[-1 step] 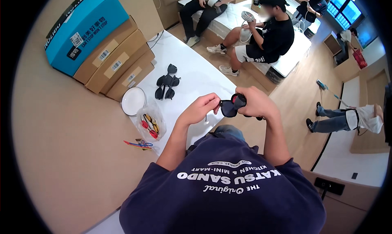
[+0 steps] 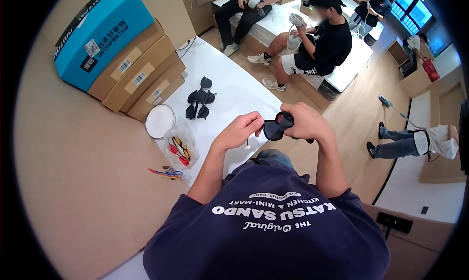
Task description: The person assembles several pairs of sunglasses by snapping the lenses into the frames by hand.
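Note:
Black sunglasses point(image 2: 273, 130) are held up in front of me, over the table's near right edge. My right hand point(image 2: 309, 124) is closed around their right side, together with a dark piece showing some red whose kind I cannot make out. At the other side, the fingers of my left hand point(image 2: 243, 129) pinch the edge of the frame. Several black sunglasses point(image 2: 199, 97) lie in a cluster on the white table point(image 2: 233, 88), beyond my left hand. Left of that hand, a clear plastic bag point(image 2: 189, 142) contains red and yellow glasses point(image 2: 180, 154).
A white round dish point(image 2: 160, 121) sits beside stacked cardboard boxes point(image 2: 141, 75), with a blue box point(image 2: 105, 33) on top. Colourful thin strips point(image 2: 166, 172) lie at the table's left edge. Seated people point(image 2: 327, 41) are across the aisle; a person with a mop point(image 2: 435, 141) stands right.

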`<state>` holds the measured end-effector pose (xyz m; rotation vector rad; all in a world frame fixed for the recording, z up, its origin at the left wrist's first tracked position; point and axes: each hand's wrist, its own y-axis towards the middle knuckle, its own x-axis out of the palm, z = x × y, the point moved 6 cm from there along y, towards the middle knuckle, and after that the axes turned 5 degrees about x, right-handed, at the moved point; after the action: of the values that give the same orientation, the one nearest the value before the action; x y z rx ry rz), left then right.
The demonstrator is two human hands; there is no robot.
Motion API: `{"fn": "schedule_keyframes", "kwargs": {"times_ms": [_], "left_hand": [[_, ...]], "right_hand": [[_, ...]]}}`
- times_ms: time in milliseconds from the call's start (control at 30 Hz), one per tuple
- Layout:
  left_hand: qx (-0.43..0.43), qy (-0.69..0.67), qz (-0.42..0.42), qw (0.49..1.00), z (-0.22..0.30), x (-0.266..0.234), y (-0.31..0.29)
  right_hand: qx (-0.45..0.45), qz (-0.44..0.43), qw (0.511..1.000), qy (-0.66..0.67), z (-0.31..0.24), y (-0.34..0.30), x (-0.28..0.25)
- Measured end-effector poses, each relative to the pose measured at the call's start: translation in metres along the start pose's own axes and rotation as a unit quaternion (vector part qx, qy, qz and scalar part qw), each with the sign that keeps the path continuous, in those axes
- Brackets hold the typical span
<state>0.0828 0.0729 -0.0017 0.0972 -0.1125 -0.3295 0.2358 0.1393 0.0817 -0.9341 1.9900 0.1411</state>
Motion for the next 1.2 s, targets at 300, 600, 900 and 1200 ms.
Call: {"fn": "schedule_keyframes", "kwargs": {"times_ms": [300,600,900,1200], "left_hand": [[-0.040,0.110,0.022,0.993,0.013,-0.004,-0.008],[0.040,0.093,0.150,0.983,0.022,-0.014,-0.013],[0.081,0.130,0.192,0.969,0.031,-0.019,-0.018],[0.081,0.132,0.197,0.968,0.020,-0.019,-0.028]], "right_hand": [[-0.103,0.038,0.994,-0.017,-0.011,0.011,-0.003],[0.068,0.448,0.822,0.344,0.058,-0.001,-0.002],[-0.196,0.403,0.892,0.053,-0.018,-0.010,0.001],[-0.232,0.357,0.902,0.075,-0.039,-0.006,0.011]]}}
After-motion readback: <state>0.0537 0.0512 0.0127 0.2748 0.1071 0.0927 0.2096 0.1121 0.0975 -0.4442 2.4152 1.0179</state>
